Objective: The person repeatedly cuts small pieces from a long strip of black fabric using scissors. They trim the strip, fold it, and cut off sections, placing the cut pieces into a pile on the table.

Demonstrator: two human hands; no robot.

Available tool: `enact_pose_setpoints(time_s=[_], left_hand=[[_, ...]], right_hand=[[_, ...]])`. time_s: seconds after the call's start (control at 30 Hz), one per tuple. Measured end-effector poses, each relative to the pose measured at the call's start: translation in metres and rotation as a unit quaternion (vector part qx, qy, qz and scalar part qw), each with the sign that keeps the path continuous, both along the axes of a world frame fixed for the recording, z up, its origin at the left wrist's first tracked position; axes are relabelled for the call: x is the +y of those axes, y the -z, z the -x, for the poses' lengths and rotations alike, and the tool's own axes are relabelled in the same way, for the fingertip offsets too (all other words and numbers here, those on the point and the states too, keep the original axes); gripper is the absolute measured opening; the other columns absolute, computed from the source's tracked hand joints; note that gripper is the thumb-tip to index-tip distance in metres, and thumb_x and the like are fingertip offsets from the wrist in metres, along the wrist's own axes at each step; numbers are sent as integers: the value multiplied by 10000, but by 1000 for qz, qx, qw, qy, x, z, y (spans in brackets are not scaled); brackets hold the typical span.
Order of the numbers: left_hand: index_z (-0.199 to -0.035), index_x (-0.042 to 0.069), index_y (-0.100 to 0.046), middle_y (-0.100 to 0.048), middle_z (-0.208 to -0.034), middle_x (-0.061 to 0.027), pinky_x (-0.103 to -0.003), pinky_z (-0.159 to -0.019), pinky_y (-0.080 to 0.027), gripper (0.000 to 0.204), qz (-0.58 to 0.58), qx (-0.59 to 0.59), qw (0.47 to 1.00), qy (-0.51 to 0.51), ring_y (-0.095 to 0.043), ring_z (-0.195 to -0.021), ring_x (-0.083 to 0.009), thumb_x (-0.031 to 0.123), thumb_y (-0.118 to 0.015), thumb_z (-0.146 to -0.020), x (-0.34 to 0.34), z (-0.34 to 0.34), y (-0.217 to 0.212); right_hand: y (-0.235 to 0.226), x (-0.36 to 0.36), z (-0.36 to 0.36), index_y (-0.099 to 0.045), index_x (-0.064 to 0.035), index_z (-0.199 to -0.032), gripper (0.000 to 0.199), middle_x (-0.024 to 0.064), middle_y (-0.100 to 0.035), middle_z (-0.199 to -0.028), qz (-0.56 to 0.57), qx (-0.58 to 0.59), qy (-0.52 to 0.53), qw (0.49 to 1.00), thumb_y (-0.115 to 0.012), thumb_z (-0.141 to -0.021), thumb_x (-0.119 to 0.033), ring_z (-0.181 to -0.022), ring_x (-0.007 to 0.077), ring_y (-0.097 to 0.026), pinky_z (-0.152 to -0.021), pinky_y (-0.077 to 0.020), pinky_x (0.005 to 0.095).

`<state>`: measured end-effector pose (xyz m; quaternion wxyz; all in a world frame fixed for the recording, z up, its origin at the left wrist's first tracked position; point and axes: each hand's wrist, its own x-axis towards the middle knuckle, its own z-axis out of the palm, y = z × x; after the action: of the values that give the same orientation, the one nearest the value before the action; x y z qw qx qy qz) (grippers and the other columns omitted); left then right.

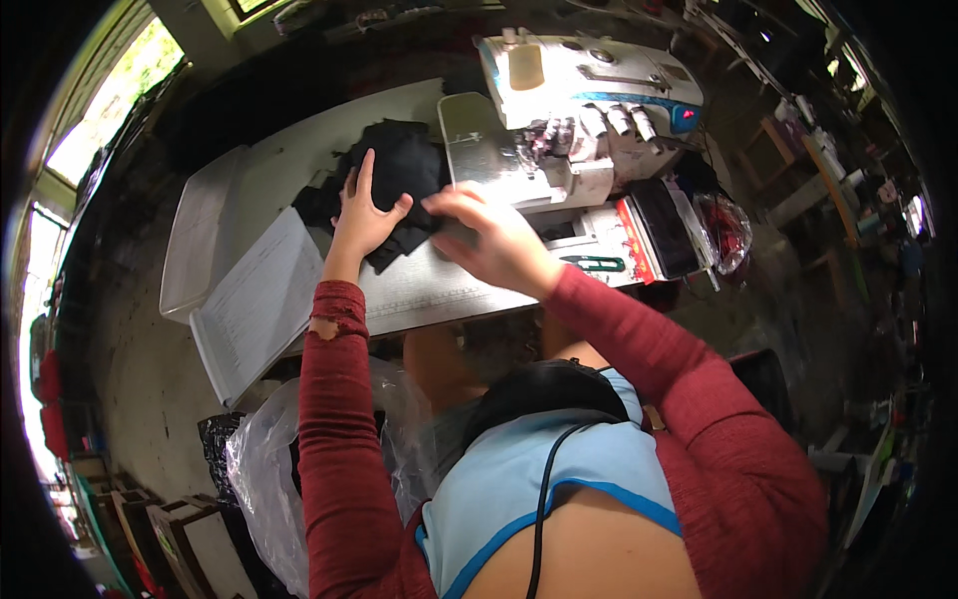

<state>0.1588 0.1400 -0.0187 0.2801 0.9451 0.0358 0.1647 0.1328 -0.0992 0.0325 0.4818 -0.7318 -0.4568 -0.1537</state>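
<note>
A pile of black fabric pieces [404,158] lies on the white sewing table [424,304]. My left hand [365,222] rests on the near left part of the pile, with thumb and forefinger spread wide. Just right of the fabric is my right hand [491,238], its fingers bent and apart, with nothing seen between them. Its fingertips come close to the cloth's right edge; whether they touch it I cannot tell. Beyond the right hand stands a white sewing machine [599,85] with a metal plate [477,130] at its left side.
A green-handled cutter or snips [596,264] lies right of my right hand, near a black case [667,225]. Papers [257,304] overhang the table's left front, beside a clear plastic tray [200,225]. A clear plastic bag [267,479] stands below, left of my legs.
</note>
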Motion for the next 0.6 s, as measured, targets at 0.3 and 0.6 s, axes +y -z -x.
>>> enact_pose_setpoints(time_s=[0.3,0.6], left_hand=[[-1415,-41,-171,-248,-1429,-283,-468,-1088,-242,1149,181,51,950,-248,-245,-1336,-420,720,-611,-676,51,-22,0],[-1435,-33,-116,-326,-1419,-205,-429,-1059,-295,1168,491,71,860,-119,-329,-1314,-325,687,-651,-687,18,-17,-3]], right_hand=[[5,122,-125,-337,80,-1327,991,286,-387,-1340,249,312,240,885,-674,-686,-596,-1249,382,-410,-1043,-343,391],[45,129,-175,-582,9,-1181,723,154,-604,-1152,151,541,81,823,-688,-748,-561,-1006,261,-604,-843,-487,347]])
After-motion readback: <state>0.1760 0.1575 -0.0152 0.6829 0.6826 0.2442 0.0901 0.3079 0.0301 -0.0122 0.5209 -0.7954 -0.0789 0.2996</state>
